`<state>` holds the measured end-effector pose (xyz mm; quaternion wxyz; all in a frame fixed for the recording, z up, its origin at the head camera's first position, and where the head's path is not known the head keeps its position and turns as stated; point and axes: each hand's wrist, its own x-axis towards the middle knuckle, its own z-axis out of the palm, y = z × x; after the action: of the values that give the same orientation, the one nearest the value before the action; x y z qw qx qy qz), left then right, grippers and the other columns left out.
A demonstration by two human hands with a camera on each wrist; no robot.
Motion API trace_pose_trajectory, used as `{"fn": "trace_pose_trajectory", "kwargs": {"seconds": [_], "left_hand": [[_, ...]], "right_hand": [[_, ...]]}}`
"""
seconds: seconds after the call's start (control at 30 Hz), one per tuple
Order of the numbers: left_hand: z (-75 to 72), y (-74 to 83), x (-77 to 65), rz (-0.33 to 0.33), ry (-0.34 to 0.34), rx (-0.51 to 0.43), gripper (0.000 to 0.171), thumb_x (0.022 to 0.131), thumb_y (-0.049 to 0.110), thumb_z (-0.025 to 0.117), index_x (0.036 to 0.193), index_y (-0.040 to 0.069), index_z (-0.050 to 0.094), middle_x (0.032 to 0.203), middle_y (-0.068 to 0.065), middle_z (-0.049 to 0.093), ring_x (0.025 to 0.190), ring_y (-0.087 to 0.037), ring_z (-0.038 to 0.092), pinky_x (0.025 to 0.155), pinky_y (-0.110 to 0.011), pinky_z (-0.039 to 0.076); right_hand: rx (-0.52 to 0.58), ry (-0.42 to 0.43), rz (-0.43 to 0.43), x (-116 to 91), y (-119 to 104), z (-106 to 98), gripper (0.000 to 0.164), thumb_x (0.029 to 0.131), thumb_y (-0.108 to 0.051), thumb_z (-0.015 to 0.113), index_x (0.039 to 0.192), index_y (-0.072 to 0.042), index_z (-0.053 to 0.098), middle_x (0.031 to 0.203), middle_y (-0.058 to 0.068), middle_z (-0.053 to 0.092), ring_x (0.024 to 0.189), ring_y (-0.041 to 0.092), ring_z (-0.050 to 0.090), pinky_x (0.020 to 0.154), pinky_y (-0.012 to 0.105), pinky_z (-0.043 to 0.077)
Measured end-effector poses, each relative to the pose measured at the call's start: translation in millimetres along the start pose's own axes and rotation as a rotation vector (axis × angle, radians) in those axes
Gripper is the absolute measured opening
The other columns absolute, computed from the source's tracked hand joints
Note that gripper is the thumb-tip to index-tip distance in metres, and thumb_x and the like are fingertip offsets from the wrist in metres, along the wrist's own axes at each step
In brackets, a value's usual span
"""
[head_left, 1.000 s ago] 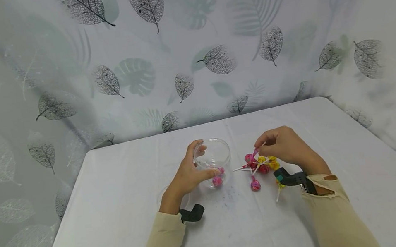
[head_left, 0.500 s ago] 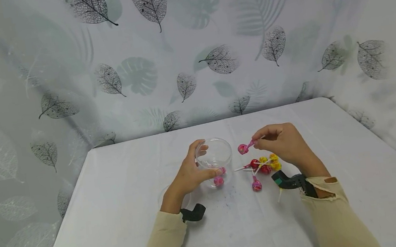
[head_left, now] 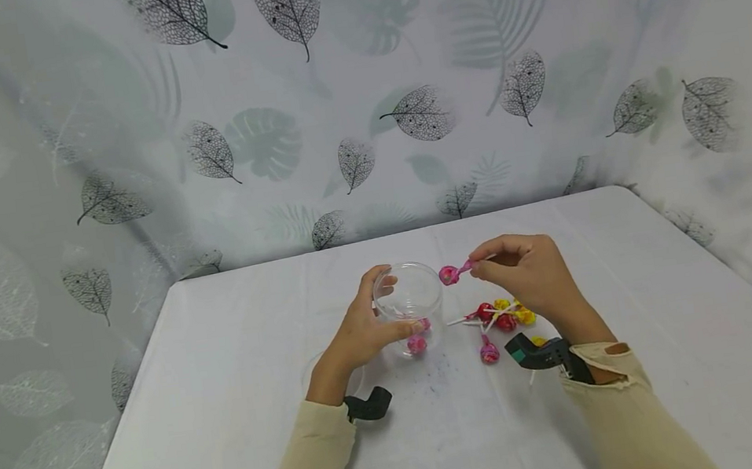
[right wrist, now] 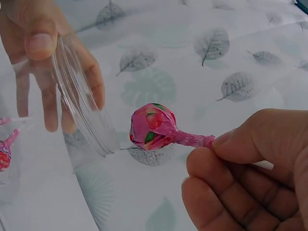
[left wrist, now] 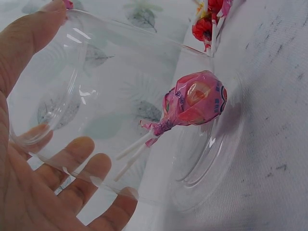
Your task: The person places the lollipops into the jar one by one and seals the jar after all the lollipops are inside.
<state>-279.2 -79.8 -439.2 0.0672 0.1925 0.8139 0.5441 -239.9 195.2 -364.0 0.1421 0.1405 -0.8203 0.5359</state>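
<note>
My left hand [head_left: 360,328] grips a clear plastic jar [head_left: 424,303] around its side, thumb in front and fingers behind. The jar stands on the table with its round opening uncovered. Pink-wrapped lollipops [left wrist: 197,98] lie at its bottom, their sticks side by side in the left wrist view. My right hand [head_left: 529,270] pinches another pink lollipop [right wrist: 153,126] by the twisted wrapper and stick. Its round head points left, just right of the jar's rim [right wrist: 79,96]. Most of that stick is hidden by the fingers.
Right of the jar lies a loose pile of lollipops, red [head_left: 506,322] and yellow [head_left: 525,315], with a pink one [head_left: 488,350] in front. My right wrist camera partly covers another yellow lollipop [head_left: 538,341]. A clear round lid-like piece [head_left: 306,366] lies under my left wrist.
My right hand has lifted the pink lollipop from the pile and carried it left and up to the jar's rim. The left hand and jar stay in place.
</note>
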Motion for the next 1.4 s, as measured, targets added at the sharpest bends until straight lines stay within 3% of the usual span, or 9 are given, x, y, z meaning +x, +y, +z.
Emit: {"fn": "trace_pose_trajectory", "kwargs": {"seconds": [0.23, 0.57, 0.93, 1.4], "left_hand": [[0.0, 1.4, -1.0, -0.023, -0.003, -0.003, 0.097, 0.079, 0.036, 0.090, 0.154, 0.042, 0.029, 0.154, 0.005, 0.048, 0.145, -0.022, 0.042, 0.111, -0.062, 0.040], [0.1, 0.6, -0.3, 0.017, 0.001, 0.011, 0.096, 0.082, 0.030, 0.089, 0.157, 0.035, 0.029, 0.154, 0.003, 0.048, 0.144, -0.019, 0.043, 0.115, -0.057, 0.037], [-0.2, 2.0, -1.3, -0.041, -0.003, -0.020, 0.102, 0.078, 0.033, 0.093, 0.158, 0.031, 0.029, 0.157, -0.001, 0.047, 0.143, -0.040, 0.044, 0.111, -0.064, 0.041], [0.7, 1.2, -1.1, -0.054, 0.005, -0.006, 0.099, 0.079, 0.032, 0.092, 0.156, 0.038, 0.030, 0.157, 0.002, 0.047, 0.148, -0.026, 0.041, 0.112, -0.065, 0.040]], "right_hand": [[0.001, 0.007, -0.004, -0.3, -2.3, 7.1, 0.009, 0.096, -0.009, 0.074, 0.100, -0.003, 0.079, 0.098, 0.012, 0.078, 0.084, 0.011, 0.073, 0.074, 0.023, 0.059], [-0.015, 0.006, -0.021, -0.7, -4.8, 12.5, 0.008, 0.095, -0.007, 0.073, 0.099, -0.005, 0.080, 0.098, 0.009, 0.078, 0.085, 0.013, 0.074, 0.077, 0.022, 0.059], [-0.018, -0.007, -0.070, 0.4, -4.1, 19.6, 0.008, 0.094, -0.003, 0.073, 0.097, -0.005, 0.080, 0.096, 0.008, 0.078, 0.083, 0.018, 0.074, 0.072, 0.023, 0.059], [-0.038, -0.051, -0.055, -0.6, -4.7, 27.7, 0.010, 0.092, -0.001, 0.075, 0.097, -0.007, 0.081, 0.094, 0.007, 0.079, 0.080, 0.017, 0.074, 0.066, 0.024, 0.058]]}}
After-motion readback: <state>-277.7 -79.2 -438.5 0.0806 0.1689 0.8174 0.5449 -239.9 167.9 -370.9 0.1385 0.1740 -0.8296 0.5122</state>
